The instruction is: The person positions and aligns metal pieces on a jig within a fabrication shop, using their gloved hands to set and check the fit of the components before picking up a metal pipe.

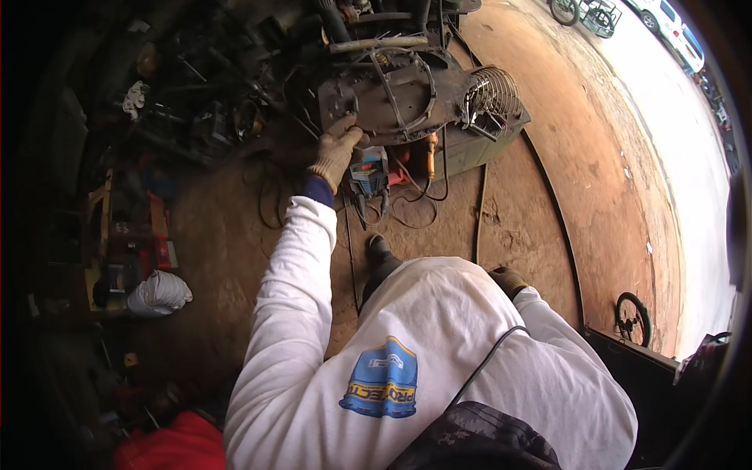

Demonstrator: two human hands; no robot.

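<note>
In a beige knitted glove, my left hand [338, 150] reaches forward to the near left edge of a dark, dirty metal worktop [450, 88]. Its fingers are closed there; what they grip is too dark to make out. On the worktop lies a dark metal ring frame [407, 94] crossed by a thin bar. Just below that hand stands a small blue and black boxed machine with cables [368, 174]. An orange-handled tool [432, 155] hangs from the worktop's front edge. My right hand [509, 280], gloved, is low beside my body, its fingers mostly hidden.
A round wire cage [492, 94] sits at the worktop's right end, above a green box [470, 157]. Cables [552, 200] trail over the brown floor. Dark metal scrap [211, 102] is heaped far left; a white sack [160, 293] lies left. A wheel [633, 319] stands right.
</note>
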